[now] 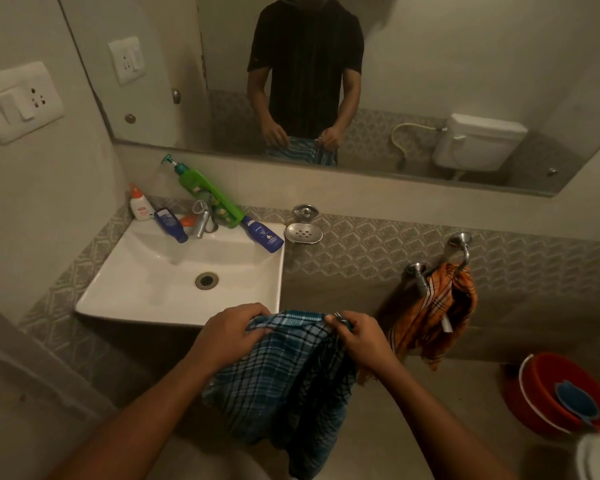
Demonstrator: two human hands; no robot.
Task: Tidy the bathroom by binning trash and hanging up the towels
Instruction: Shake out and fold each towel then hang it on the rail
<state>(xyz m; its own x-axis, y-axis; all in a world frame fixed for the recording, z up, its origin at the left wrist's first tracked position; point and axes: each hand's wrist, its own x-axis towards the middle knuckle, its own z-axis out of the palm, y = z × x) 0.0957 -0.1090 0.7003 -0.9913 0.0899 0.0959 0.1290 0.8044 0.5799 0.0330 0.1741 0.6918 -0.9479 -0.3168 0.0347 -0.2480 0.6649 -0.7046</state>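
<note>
The blue towel [284,368] is gripped along its top edge by both hands [234,336], closed; the rail [440,261] lies up-right, nearer the right hand [361,337], seemingly full already.

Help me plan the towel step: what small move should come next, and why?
Probably carry the blue towel right toward the ring. Both the left hand and right hand grip its top edge, it hangs free, and the orange towel is already hung there.

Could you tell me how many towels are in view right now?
2: a blue towel held by the left hand and right hand, and an orange towel on the wall ring.
</note>
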